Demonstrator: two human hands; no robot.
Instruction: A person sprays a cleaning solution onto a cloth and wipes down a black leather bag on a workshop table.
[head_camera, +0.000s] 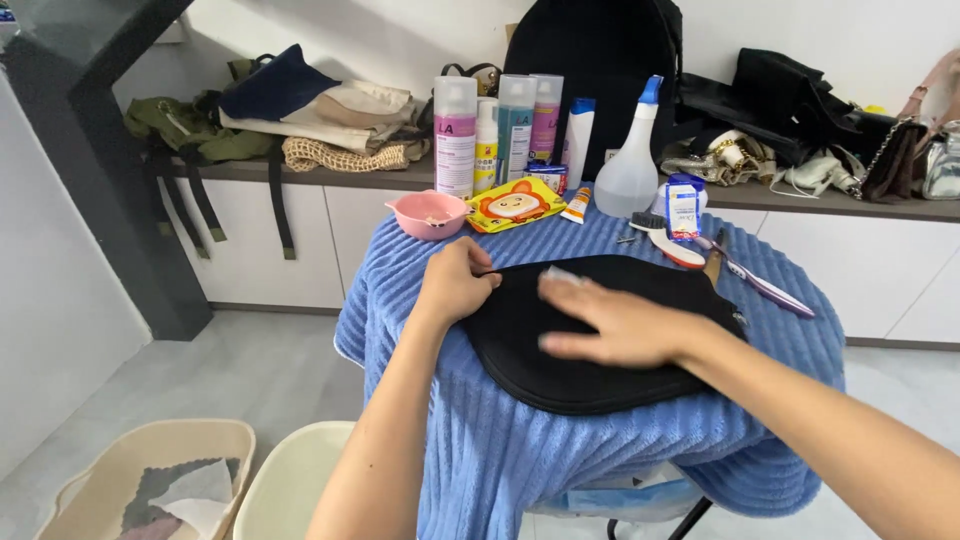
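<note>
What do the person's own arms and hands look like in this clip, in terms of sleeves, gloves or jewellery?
Both arms are bare up to the frame edge, with no sleeves in view. The left hand and the right hand wear no gloves, and no watch or bracelet shows at either wrist. The right hand is motion-blurred, so rings on its fingers cannot be ruled out.

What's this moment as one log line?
left hand: gripping bag edge | right hand: flat on black bag | surface: blue towel

Right hand (610, 322) motion-blurred, fingertips indistinct. Middle of black bag (590, 370) hidden under that hand. Both forearms cut off at bottom edge. 2 beige bins (290, 480) cropped at bottom. Table under blue towel (500, 440) hidden.
</note>
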